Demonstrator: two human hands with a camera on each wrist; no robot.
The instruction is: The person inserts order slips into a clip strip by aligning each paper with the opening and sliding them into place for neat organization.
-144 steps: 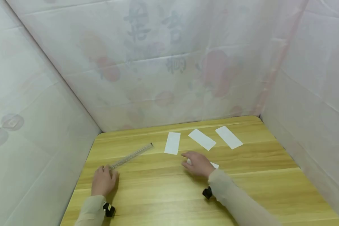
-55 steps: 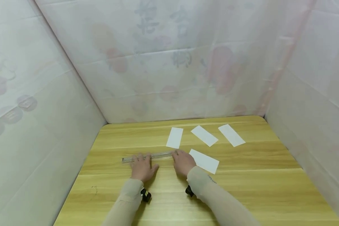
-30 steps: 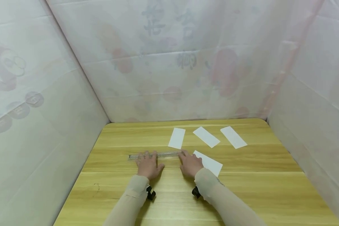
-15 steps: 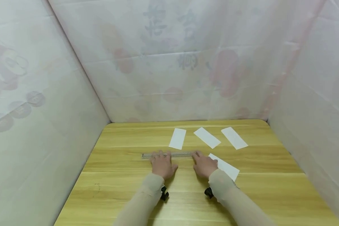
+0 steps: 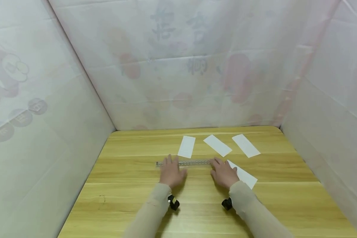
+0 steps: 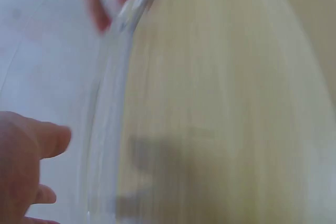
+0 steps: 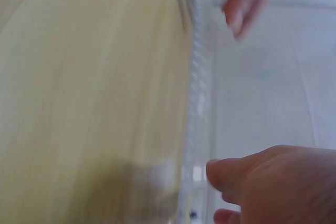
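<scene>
On the tabletop (image 5: pixel 122 198), toward its left-middle, the left hand (image 5: pixel 170 172) lies flat with fingers straight and spread, fingertips resting on the left part of a clear ruler (image 5: pixel 193 162). The ruler lies flat, running left to right across the wood, with only a short stub showing past the left hand. Two hands on one thin, slippery strip, one near each end, look like a way to keep it square and stop it pivoting, though that is a judgement. From the left wrist view the ruler (image 6: pixel 107 129) is a blurred glassy band along the wood's edge, with the thumb side of the left hand (image 6: pixel 21 166) low beside it.

Right of that, the right hand (image 5: pixel 224 172) is also flat, fingers relaxed and slightly spread, tips on the ruler's right end. Neither hand pinches or curls round anything. In the right wrist view the ruler (image 7: pixel 195 103) shows its printed marks, and the right hand (image 7: pixel 273 182) sits just beside it, thumb near its edge.

Partly under the right hand's far side lies a white slip (image 5: pixel 244 177), angled down to the right; the ruler's end seems to reach its corner, but I cannot tell whether they overlap. Beyond the ruler, three more slips lie apart in a loose row: the near slip (image 5: pixel 186 146), the middle slip (image 5: pixel 217 145) and the far slip (image 5: pixel 245 145).
</scene>
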